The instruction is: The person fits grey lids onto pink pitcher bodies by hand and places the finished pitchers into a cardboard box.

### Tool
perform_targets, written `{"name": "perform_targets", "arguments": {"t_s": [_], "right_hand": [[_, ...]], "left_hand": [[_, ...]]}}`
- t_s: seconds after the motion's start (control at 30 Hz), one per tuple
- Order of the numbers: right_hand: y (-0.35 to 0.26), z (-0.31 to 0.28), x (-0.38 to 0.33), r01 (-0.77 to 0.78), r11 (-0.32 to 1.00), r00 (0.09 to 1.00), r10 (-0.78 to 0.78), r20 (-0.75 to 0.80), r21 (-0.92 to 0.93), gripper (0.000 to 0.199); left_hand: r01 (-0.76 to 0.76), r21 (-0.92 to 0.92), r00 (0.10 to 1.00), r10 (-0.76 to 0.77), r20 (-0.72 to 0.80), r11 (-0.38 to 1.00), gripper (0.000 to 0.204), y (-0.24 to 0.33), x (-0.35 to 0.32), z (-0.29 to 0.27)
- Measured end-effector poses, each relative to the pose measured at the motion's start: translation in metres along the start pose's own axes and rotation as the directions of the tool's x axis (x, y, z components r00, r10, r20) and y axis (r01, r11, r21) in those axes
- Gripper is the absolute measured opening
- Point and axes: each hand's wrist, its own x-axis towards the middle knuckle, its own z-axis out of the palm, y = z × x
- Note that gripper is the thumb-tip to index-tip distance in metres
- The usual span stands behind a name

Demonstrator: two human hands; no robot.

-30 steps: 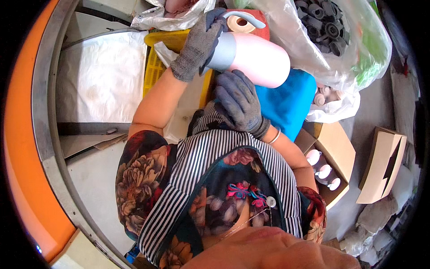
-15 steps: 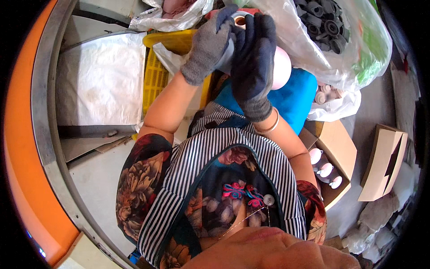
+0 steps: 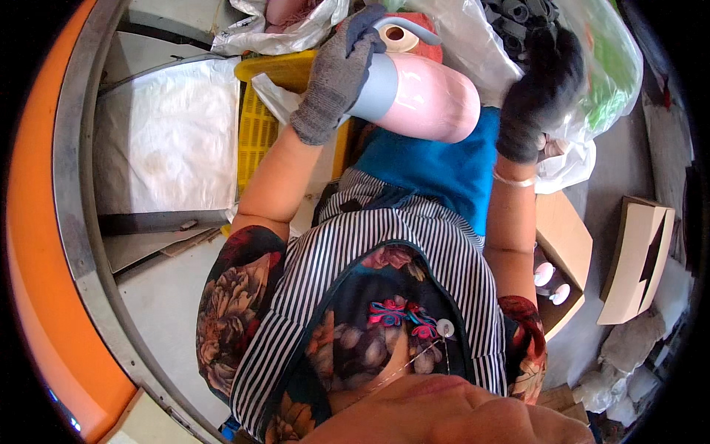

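By the blue cloth point(image 3: 433, 166), my left hand point(image 3: 336, 85) wraps its fingers round the pink jug point(image 3: 436, 98). My right hand point(image 3: 543, 92), fingers too blurred to tell, is at the dark parts point(image 3: 514, 16): probably fetching, next needing a pinch.

The right hand point(image 3: 543, 92), in a dark grey knitted glove, no longer covers the pink-and-grey cylindrical vessel point(image 3: 433, 96) by the left hand point(image 3: 342, 81); it has moved to the translucent plastic bag point(image 3: 617, 89) of black ring-like parts point(image 3: 518, 13), fingertips too blurred to judge contact. Its forearm hides more of the brown cardboard box point(image 3: 573, 240).
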Motion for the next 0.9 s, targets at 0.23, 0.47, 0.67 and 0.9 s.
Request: {"name": "perform_targets", "arguments": {"t_s": [0.23, 0.47, 0.67, 0.9], "right_hand": [[0.138, -0.118, -0.116, -0.858, 0.273, 0.426, 0.851, 0.306, 0.435, 0.033], [0.236, -0.104, -0.186, -0.628, 0.688, 0.411, 0.690, 0.596, -0.363, 0.033], [0.302, -0.007, -0.243, -0.112, 0.710, 0.029, 0.702, 0.712, -0.695, 0.058], [0.327, 0.028, -0.314, -0.065, 0.663, -0.020, 0.747, 0.665, -0.746, 0.059]], "left_hand": [[-0.037, 0.136, 0.980, 0.010, 0.197, 0.990, 0.048, 0.023, 0.017, -0.017], [-0.828, 0.218, 0.423, 0.321, 0.847, 0.517, 0.070, 0.128, 0.013, -0.018], [-0.154, 0.539, 0.912, -0.091, 0.400, 0.828, 0.058, 0.119, -0.027, -0.045], [0.107, 0.246, 0.922, -0.189, 0.339, 0.963, 0.047, 0.090, -0.062, -0.055]]}}
